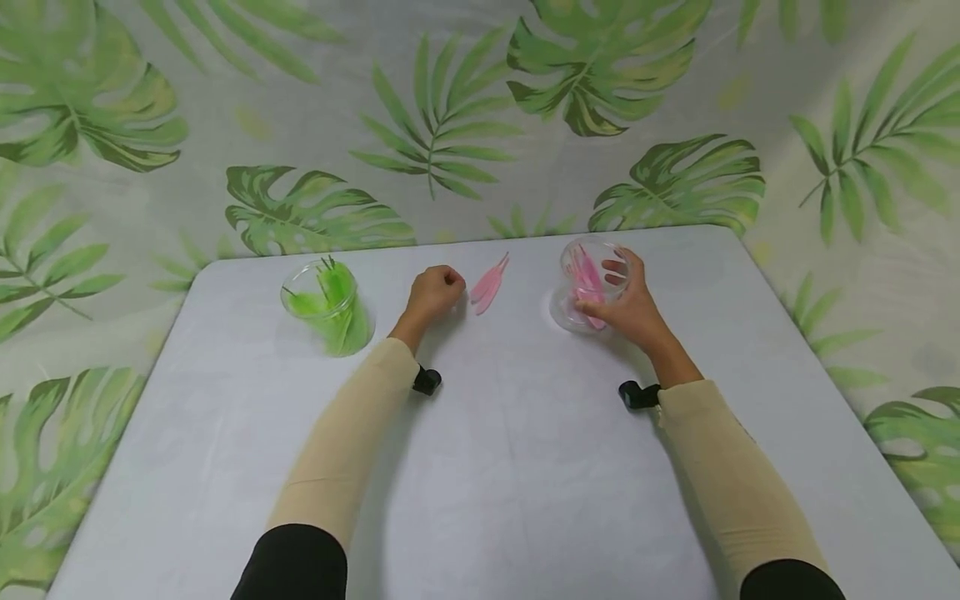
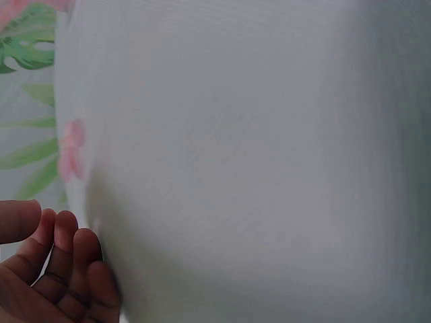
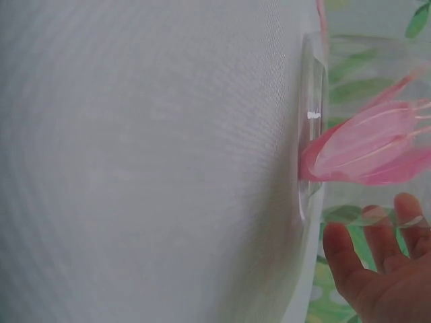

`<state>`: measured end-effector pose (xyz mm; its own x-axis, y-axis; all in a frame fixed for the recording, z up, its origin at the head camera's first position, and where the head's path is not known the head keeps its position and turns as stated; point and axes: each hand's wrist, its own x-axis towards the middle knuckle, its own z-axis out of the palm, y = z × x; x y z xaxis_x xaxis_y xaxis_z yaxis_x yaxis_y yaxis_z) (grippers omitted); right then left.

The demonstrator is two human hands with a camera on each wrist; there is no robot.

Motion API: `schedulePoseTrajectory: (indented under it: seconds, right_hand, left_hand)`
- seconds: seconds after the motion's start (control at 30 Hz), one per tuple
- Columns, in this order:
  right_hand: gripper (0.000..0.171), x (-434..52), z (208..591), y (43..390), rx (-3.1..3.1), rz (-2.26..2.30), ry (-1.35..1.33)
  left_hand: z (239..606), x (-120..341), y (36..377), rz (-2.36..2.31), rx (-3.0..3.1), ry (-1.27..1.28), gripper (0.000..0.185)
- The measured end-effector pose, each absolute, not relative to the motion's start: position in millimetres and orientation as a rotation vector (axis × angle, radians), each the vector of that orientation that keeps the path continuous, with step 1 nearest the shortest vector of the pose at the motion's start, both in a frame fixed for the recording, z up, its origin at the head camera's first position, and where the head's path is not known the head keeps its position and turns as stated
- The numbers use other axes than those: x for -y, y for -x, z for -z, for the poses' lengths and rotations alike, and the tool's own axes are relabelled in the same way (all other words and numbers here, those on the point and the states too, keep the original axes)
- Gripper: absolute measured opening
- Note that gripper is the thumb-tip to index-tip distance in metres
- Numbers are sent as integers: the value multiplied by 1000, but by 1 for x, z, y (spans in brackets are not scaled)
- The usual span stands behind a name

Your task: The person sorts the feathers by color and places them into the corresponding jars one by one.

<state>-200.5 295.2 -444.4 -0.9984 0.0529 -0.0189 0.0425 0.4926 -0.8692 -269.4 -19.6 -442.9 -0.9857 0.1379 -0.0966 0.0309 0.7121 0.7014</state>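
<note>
A clear cup with pink feathers inside stands at the back right of the white table. My right hand grips this cup, thumb at the near side and fingers on the far rim. In the right wrist view the cup and its pink feathers show beside my fingers. My left hand rests on the table with its fingers curled and nothing seen in it. A few loose pink feathers lie just right of it, apart from it.
A second clear cup holding green feathers stands left of my left hand. A leaf-printed cloth hangs behind the table and falls past its edges. Bare tabletop lies between my forearms and the front edge.
</note>
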Motion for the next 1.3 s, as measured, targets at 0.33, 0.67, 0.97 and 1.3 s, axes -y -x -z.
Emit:
schedulePoseTrajectory:
  seconds: [0.33,0.67,0.97,1.3]
  right_hand:
    - [112,-297,448,204,2711,-1579,69]
    - [114,-298,449,200,2747,-1558,88]
    - [114,-290,451,200,2733,-1586,42]
    - [114,-298,448,196,2735,-1558,55]
  left_hand:
    - [441,5,282,-958,-2845,-112,24]
    - [443,-23,289,-622,-2920,-171,33]
    - [448,-40,292,-283,-3099,-336,30]
    - [453,-69,288,-29,-3130,-448,24]
